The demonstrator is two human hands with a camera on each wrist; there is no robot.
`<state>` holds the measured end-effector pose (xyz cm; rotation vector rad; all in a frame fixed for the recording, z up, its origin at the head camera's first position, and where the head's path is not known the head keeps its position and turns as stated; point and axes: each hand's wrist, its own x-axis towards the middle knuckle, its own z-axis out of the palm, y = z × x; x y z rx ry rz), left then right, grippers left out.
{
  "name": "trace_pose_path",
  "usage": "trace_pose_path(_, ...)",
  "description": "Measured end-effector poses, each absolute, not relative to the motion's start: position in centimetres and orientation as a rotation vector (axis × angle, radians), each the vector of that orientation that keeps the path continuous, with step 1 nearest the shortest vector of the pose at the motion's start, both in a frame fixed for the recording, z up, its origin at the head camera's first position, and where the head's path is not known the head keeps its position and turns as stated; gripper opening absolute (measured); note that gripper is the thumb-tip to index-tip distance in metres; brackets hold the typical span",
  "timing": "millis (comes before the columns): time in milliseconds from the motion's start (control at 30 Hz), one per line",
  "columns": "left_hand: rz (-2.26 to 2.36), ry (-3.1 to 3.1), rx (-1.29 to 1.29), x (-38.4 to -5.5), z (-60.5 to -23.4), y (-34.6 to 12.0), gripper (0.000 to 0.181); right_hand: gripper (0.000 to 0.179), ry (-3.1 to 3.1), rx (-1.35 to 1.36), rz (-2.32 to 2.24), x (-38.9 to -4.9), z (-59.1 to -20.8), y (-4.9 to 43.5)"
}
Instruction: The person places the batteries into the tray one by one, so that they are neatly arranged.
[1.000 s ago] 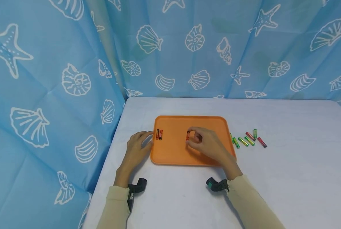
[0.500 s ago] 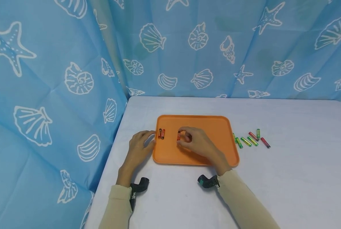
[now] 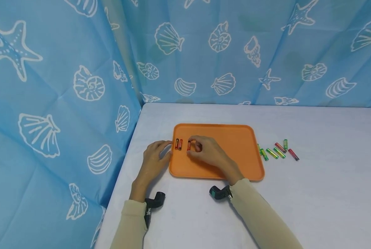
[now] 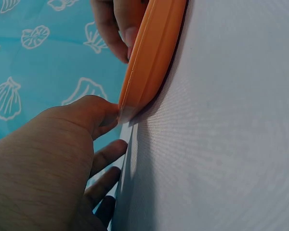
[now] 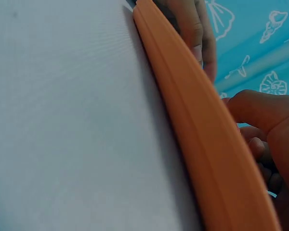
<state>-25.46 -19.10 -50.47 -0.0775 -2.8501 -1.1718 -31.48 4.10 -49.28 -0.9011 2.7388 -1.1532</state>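
My right hand [image 3: 211,151] pinches a red battery [image 3: 189,145] between thumb and forefinger, holding it upright over the left part of an orange tray [image 3: 232,145]. Just left of it, two red-and-black batteries [image 3: 178,144] stand side by side near the tray's left side. My left hand [image 3: 152,162] touches the tray's left edge with thumb and fingertips. The left wrist view has the left thumb [image 4: 101,113] against the tray's side, the other fingers loosely spread. In the right wrist view the tray's wall [image 5: 197,125] hides most of the right fingertips.
Right of the tray lie several green batteries [image 3: 272,153] and two red ones, the farther right red battery [image 3: 293,154] slightly apart. A white cloth [image 3: 328,173] covers the table. Blue shell-patterned curtains [image 3: 198,62] hang behind and to the left.
My right hand has carried the red battery leftward across the tray, closer to the two standing there. The left hand stays at the tray's edge. The whole view has shifted slightly.
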Motion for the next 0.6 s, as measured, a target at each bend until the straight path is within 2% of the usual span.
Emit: trace_pose_path(600, -1.118, -2.832, -0.143, -25.5, -50.4, -19.2, 0.042, 0.037, 2.759, -0.925, -1.115, -32.7, -49.9, 2.8)
